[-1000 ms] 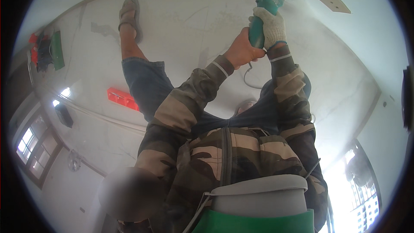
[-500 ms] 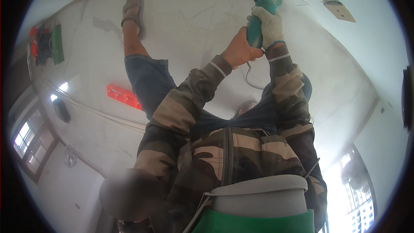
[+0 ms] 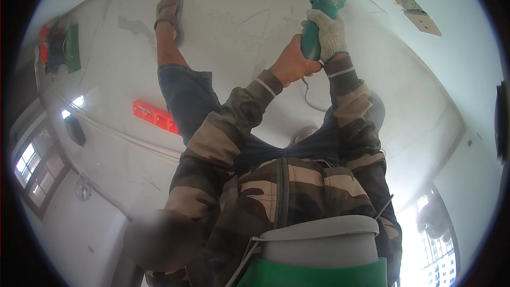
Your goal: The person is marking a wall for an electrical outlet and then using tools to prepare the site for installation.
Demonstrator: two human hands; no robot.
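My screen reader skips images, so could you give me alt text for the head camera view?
Both hands grip a green angle grinder held out against a pale tiled floor: the right hand in a white knit glove, the left hand bare. Camouflage sleeves, a sandalled foot and a red level also show.

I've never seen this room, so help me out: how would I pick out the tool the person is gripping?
Follow the camouflage sleeves up to the pale tiled floor. Both hands meet on a teal-green angle grinder: bare left hand low, gloved right hand higher. No other tool is held.
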